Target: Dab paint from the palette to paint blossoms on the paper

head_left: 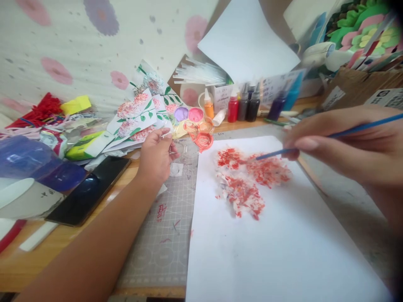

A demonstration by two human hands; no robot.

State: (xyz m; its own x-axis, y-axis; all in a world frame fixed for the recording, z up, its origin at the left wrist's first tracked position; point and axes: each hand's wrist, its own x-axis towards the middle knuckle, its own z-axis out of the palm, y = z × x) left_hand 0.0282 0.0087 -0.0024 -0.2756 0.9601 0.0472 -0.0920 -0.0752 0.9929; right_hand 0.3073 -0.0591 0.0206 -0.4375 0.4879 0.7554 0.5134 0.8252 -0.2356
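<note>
The right hand pinches one thin blue paintbrush, its tip on three red dabbed patches on one white sheet, center of the frame. The left hand, fingers curled, pinches a small clear piece near the palette.

This is a craft corner, a home art desk by the look of it. A grey cutting mat covers the wooden table, and a white sheet dabbed with red paint lies on it. At the far edge stands a row of small paint bottles next to a flower-shaped palette. Far left, painted flower cards fan out among red yarn and paper scraps. Foam flowers pile up far right, and floral wallpaper runs behind.
</note>
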